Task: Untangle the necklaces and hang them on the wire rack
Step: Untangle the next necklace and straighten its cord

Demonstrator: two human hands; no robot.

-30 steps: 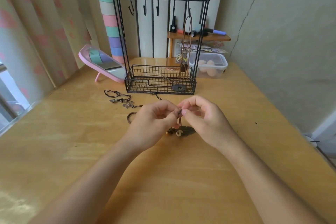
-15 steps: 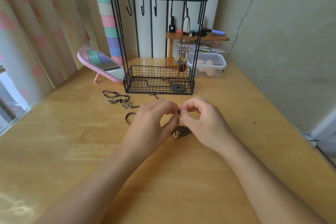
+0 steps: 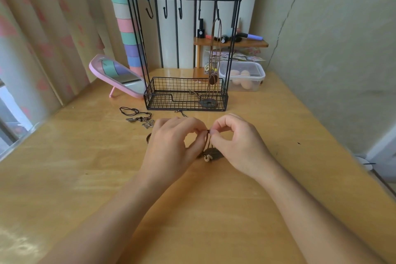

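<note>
My left hand (image 3: 171, 148) and my right hand (image 3: 237, 146) meet over the table's middle, both pinching the dark cord of a brown necklace (image 3: 211, 155). Its leaf pendant and pale beads rest on the wood below my fingers. A loop of the same cord (image 3: 148, 137) shows left of my left hand. The black wire rack (image 3: 184, 94) stands behind, with several hooks along its top bar. One brown cord necklace (image 3: 216, 53) hangs from the right-hand hook, its round pendant down in the basket. A black cord necklace with silver charms (image 3: 139, 117) lies left of the rack's front.
A pink tilting mirror (image 3: 116, 75) leans at the rack's left. A clear lidded box (image 3: 244, 75) sits behind the rack on the right, below a small wooden shelf (image 3: 231, 43) with cosmetics. Curtains hang on the left, a wall stands on the right.
My fingertips have shifted slightly on the cord, my right thumb and forefinger now forming a raised pinch. The pendant has stayed on the table under my hands.
</note>
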